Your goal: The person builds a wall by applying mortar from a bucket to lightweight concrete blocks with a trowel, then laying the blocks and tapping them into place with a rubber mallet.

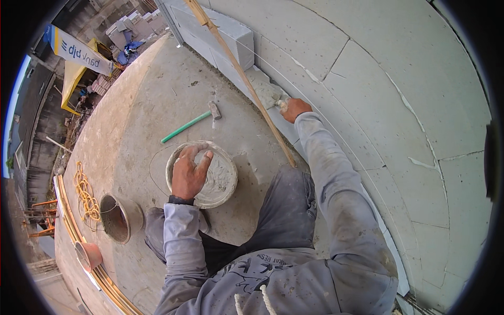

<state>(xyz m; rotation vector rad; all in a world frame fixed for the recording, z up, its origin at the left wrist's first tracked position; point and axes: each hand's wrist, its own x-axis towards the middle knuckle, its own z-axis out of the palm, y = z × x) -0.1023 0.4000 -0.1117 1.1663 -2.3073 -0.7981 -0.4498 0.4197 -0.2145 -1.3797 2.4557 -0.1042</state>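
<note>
My right hand (295, 109) is wrapped round the handle of a trowel (281, 103), at the low course of pale blocks on the right. Wet grey mortar (264, 89) lies at the trowel and covers most of its blade. Over a bucket (227, 195) of grey mortar (220, 176), my left hand (190, 172) hangs with thumb and fingers apart, holding nothing I can see. Whether its fingertips touch the far rim is hard to tell. A hammer (190, 125) with a green handle lies on the concrete just beyond the bucket.
A wooden batten (244, 79) slants beside the block course (231, 42). A string (315, 94) runs along the block wall (378, 89). To the left stand an empty bucket (134, 216) and a reddish pail (93, 255), near a yellow cord (84, 191) and long timbers (107, 286).
</note>
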